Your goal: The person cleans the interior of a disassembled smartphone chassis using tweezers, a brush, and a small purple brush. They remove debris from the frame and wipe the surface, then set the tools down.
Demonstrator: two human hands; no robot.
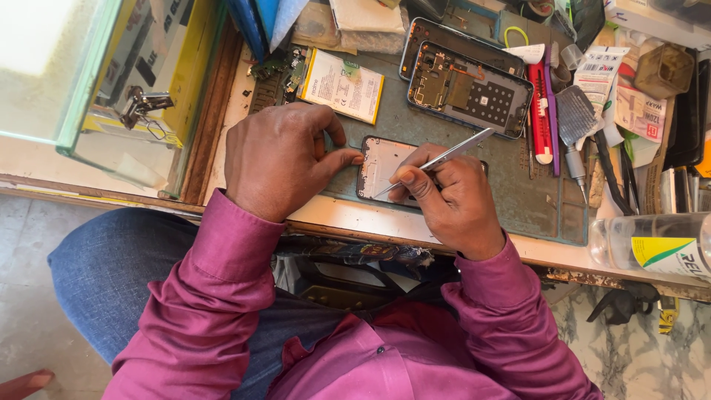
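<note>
Phone frame (381,167), a dark-rimmed shell with a pale inner face, lies flat on the grey work mat (518,200) near the front edge of the counter (348,215). Behind it on the mat, toward the back edge, rest two opened phone bodies (466,74) overlapping each other, and to their left a white flat battery (342,85). A clear plastic bottle (652,248) lies on its side at the counter's front right corner. The left hand (278,159) is curled loosely, its thumb tip pressed against the frame's left edge, holding it steady. The right hand (452,196) is closed around metal tweezers (437,161), pinched between thumb and forefinger, their tip touching the frame's inner face. A red-handled tool (539,111) lies just right of the phone bodies.
</note>
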